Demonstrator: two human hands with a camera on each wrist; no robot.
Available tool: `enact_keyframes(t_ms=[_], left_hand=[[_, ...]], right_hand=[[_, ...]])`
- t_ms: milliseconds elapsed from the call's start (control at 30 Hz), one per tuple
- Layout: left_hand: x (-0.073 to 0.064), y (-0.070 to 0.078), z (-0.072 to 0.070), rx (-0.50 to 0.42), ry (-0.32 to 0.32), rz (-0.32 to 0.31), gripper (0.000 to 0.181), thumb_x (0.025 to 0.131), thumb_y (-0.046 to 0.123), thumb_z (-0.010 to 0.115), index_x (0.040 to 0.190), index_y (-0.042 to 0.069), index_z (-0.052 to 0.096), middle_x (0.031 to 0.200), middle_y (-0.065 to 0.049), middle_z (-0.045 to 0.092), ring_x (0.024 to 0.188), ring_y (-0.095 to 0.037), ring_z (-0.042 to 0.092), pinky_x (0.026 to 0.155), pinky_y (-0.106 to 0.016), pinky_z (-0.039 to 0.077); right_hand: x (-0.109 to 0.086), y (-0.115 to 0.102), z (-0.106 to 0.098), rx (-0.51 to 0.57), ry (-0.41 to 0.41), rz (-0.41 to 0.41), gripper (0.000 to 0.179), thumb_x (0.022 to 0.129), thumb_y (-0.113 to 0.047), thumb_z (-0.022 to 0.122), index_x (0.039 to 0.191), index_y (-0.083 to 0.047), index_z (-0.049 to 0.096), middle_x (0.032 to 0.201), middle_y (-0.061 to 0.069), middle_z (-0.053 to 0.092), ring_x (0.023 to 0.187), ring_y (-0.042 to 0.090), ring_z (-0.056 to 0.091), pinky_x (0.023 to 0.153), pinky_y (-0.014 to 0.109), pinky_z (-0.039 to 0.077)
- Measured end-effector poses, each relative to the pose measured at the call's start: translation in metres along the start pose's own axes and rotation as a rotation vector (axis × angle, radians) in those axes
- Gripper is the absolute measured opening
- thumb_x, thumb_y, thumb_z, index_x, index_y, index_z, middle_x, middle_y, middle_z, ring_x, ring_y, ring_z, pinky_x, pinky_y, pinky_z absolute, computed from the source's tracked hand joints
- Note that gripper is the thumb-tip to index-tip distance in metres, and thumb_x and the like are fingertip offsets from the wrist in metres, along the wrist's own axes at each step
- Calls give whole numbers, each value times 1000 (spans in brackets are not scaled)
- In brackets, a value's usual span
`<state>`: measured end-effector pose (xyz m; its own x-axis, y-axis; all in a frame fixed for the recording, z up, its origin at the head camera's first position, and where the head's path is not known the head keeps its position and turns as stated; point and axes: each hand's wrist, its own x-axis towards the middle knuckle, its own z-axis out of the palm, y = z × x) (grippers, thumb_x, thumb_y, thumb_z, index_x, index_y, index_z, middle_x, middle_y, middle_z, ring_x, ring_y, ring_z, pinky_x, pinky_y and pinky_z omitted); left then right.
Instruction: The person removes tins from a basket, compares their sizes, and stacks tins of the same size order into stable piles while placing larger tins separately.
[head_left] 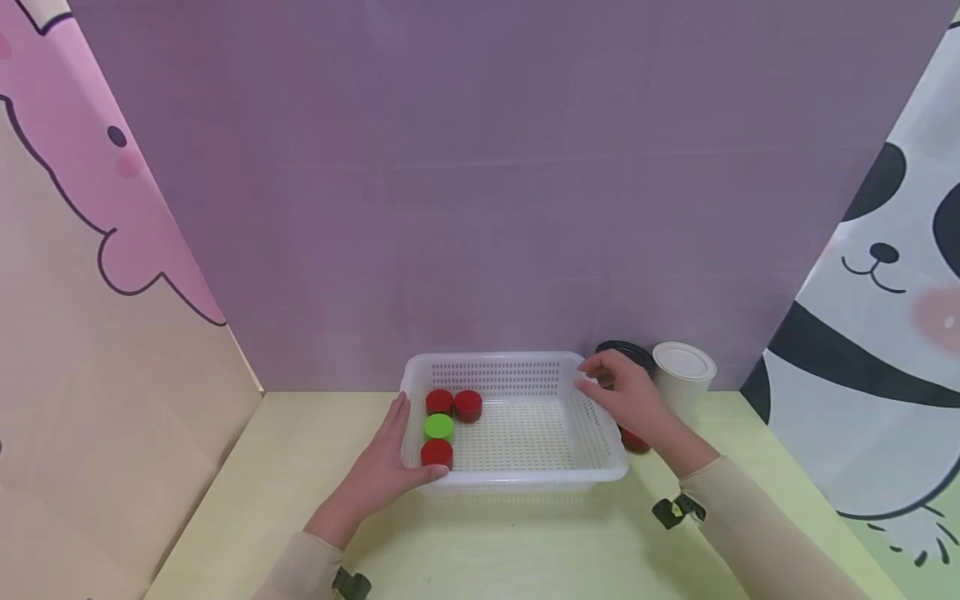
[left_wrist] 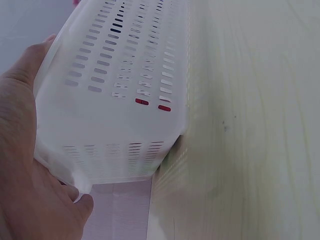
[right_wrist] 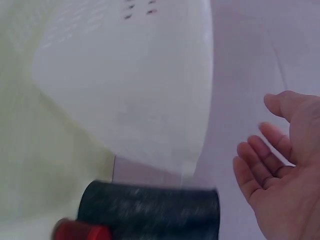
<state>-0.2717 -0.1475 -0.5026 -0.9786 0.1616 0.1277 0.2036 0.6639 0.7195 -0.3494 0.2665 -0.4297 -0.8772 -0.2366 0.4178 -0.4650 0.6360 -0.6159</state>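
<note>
A white perforated plastic basket (head_left: 517,477) stands on the table. Inside, along its left side, lie several red round lids (head_left: 468,405) and one green lid (head_left: 438,427). My left hand (head_left: 386,454) grips the basket's left front corner, thumb over the front rim and fingers along the left side. Over at the right rim, my right hand (head_left: 626,396) hovers with loosely bent fingers and nothing between them. In the right wrist view a gap shows between the right hand (right_wrist: 282,165) and the basket wall (right_wrist: 135,85).
Right of the basket, partly behind my right hand, stands a dark container with a black lid (head_left: 626,350). Beside it is a white lidded canister (head_left: 684,371). A red round object (head_left: 635,442) sits near the basket's right wall. A purple backdrop (head_left: 480,208) rises behind the table.
</note>
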Motion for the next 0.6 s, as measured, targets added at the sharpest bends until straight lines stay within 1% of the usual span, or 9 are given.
enact_keyframes(t_ms=[100, 200, 300, 400, 600], left_hand=[[1, -1, 1, 3, -1, 6, 131, 87, 54, 92, 179, 12, 9, 187, -6, 6, 171, -35, 13, 128, -64, 34], [1, 0, 1, 0, 0, 6, 131, 86, 55, 93, 179, 12, 10, 187, -6, 7, 170, -35, 14, 127, -64, 35], [0, 1, 0, -2, -1, 8, 132, 86, 55, 93, 179, 12, 10, 186, -7, 8, 170, -37, 16, 126, -66, 36], [0, 2, 0, -4, 1, 5, 132, 85, 55, 93, 179, 11, 11, 186, -8, 8, 170, -38, 17, 125, -67, 37], [-1, 2, -1, 2, 1, -3, 132, 85, 56, 93, 179, 12, 11, 186, -8, 8, 170, -38, 15, 125, -67, 37]], right_hand=[[13, -14, 10, -9, -51, -31, 21, 104, -18, 80, 120, -5, 73, 119, 12, 71, 111, 34, 71, 95, 50, 61], [27, -25, 21, -2, -93, -80, 20, 104, -16, 80, 119, -4, 74, 116, 11, 72, 113, 35, 69, 98, 54, 60], [40, -32, 32, -1, -136, -114, 20, 103, -15, 80, 118, -3, 75, 115, 9, 72, 111, 33, 68, 97, 54, 60], [51, -39, 44, -11, -193, -116, 20, 103, -16, 80, 119, -4, 75, 114, 8, 72, 111, 31, 67, 98, 51, 61], [65, -58, 61, -32, -336, -119, 25, 103, -18, 80, 122, -3, 74, 121, 15, 72, 117, 34, 67, 105, 52, 59]])
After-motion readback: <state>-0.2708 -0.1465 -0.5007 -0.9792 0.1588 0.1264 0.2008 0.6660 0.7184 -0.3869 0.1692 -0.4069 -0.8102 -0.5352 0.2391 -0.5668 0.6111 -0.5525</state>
